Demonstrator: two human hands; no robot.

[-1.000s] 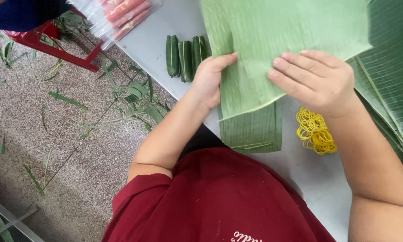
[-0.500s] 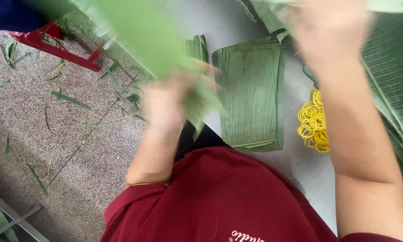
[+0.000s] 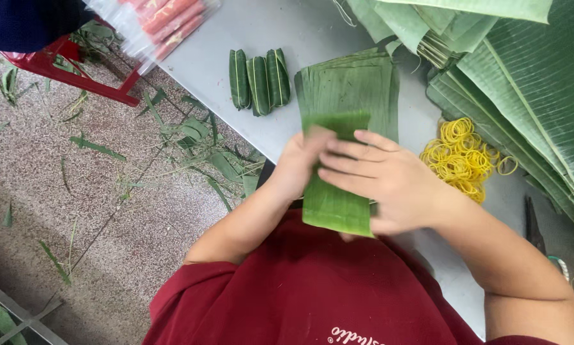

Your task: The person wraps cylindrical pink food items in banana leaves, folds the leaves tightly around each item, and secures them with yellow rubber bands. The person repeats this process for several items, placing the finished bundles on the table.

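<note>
Both hands, the left hand (image 3: 299,163) and the right hand (image 3: 389,182), are being closed around a leaf strip (image 3: 335,204), near the leaf stack (image 3: 351,86). Folding appears to be under way; a firm pinch is likely being called for next.

I'm now holding one leaf strip (image 3: 335,191) in both hands (image 3: 363,176), lifted off the leaf stack (image 3: 357,86). My hands are no longer swinging apart; they're meeting close to my chest.

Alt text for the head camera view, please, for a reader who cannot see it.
Both hands hold a folded strip of banana leaf over a grey table: the left hand grips its left edge and the right hand lies across it. Behind lie a stack of cut leaves, three wrapped leaf rolls and yellow rubber bands.
</note>
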